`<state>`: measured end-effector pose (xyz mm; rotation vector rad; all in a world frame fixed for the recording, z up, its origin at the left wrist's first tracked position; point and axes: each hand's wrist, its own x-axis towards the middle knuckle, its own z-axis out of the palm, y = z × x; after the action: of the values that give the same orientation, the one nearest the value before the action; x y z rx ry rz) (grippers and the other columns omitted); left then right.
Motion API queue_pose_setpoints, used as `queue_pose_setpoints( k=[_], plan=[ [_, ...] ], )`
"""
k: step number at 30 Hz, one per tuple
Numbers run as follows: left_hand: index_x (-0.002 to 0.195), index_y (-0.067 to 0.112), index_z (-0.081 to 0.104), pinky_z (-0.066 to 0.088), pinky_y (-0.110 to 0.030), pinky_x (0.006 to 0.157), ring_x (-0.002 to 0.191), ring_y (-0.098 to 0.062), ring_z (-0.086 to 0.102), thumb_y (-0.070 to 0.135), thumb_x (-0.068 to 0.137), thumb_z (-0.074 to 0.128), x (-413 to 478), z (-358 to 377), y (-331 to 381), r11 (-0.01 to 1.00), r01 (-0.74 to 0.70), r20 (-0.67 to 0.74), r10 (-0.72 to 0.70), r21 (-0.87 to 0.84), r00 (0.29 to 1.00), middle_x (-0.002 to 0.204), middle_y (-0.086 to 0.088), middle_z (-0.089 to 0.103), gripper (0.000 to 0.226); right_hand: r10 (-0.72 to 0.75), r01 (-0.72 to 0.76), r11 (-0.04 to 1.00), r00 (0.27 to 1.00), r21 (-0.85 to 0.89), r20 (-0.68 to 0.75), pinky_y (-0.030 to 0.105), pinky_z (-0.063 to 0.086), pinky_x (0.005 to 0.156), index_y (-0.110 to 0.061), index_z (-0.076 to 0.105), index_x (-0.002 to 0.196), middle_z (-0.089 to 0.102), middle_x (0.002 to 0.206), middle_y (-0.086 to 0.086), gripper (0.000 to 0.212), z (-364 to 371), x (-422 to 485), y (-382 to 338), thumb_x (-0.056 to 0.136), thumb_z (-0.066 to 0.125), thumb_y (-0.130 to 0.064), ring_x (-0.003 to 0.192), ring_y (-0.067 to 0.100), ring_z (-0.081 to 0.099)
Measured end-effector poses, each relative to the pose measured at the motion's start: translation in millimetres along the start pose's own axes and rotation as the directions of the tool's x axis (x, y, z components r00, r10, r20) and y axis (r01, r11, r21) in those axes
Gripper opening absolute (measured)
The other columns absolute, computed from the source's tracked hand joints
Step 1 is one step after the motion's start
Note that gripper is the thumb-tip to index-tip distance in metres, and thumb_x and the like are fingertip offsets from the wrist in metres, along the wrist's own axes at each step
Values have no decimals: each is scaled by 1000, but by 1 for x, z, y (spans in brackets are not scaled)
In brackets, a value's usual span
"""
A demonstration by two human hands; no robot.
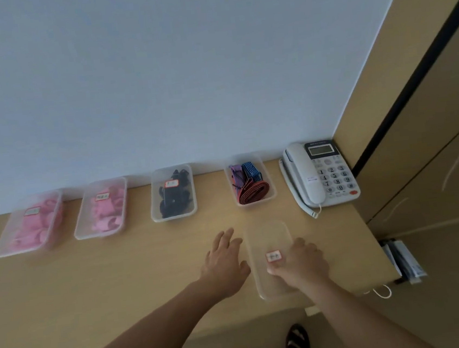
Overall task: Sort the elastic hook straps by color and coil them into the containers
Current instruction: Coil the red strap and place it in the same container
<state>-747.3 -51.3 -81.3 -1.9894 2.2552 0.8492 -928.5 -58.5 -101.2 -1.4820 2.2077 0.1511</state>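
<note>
An open clear container (270,195) at the back right holds coiled purple, blue and red-edged hook straps (247,182). In front of it a clear lid (266,238) with a red-bordered label lies flat on the wooden table. My right hand (299,260) grips the lid's right side, with the thumb on top by the label. My left hand (223,259) lies flat with fingers spread, just left of the lid's edge. A lidded container of black items (172,192) stands at the back centre.
Two lidded containers of pink items (31,223) (101,208) stand along the wall at the back left. A white desk telephone (320,174) sits at the back right corner. The table's right edge (377,243) borders a wooden cabinet. Sandalled feet show below.
</note>
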Motion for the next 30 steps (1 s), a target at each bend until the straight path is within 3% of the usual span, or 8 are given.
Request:
queue_pose_setpoints(
  k=[8,13,16,19,23,27,28,30],
  plan=[
    [151,18,30,23,-44,120,152,-20,3,31,96,49,-6,-11,-8,996,59,-7,-60,-69,998,165,0,9,60,45,-44,999,998,21,-54,32,43,77,-12,42,123,47,125,5,91,-2,-2,-3,56,80,-61,114,26,52],
    [151,17,31,29,-41,117,148,-22,21,32,96,50,-3,-23,-10,991,64,-1,-65,-119,998,160,-3,27,60,-19,17,987,1000,158,15,31,45,67,-18,44,103,63,101,-3,53,-9,-4,2,72,75,-48,85,21,61],
    [148,19,38,42,-38,107,132,-23,46,37,97,49,2,-32,-10,981,107,27,-104,-159,994,146,-3,48,55,-105,106,981,994,161,-13,32,46,68,-19,48,98,64,97,-2,33,-26,-3,1,80,65,-40,88,21,63],
    [144,17,44,46,-35,101,122,-24,55,40,98,47,10,-43,-6,969,142,60,-132,-200,989,138,-5,56,51,-269,265,913,963,310,-31,31,44,61,-22,46,85,60,85,-5,19,-44,0,-7,85,60,-34,76,15,60],
    [131,11,54,51,-34,88,103,-24,62,38,99,46,30,-60,4,919,178,14,-185,-352,983,123,-9,64,42,-432,423,740,895,523,-112,29,46,60,-29,45,111,64,84,-4,24,-70,4,-24,92,60,-29,69,12,62],
    [100,14,57,48,-24,54,72,-17,69,28,99,47,53,-77,13,776,147,-50,-224,-614,973,88,-4,71,17,-400,449,598,885,663,-238,33,48,51,-23,52,109,65,72,4,11,-90,16,-46,99,53,-20,48,10,54],
    [95,17,56,45,-23,52,68,-16,68,29,98,49,59,-82,13,769,128,-89,-234,-626,968,83,-3,71,14,-388,437,598,892,672,-234,35,48,52,-18,54,101,65,70,4,5,-95,21,-50,99,52,-23,46,10,54],
    [87,21,54,46,-26,52,61,-15,65,33,96,55,70,-89,13,766,101,-154,-253,-635,955,76,-3,71,15,-370,414,679,906,606,-205,37,50,59,-15,56,86,67,72,3,24,-105,35,-57,98,53,-35,54,15,61]
  ],
)
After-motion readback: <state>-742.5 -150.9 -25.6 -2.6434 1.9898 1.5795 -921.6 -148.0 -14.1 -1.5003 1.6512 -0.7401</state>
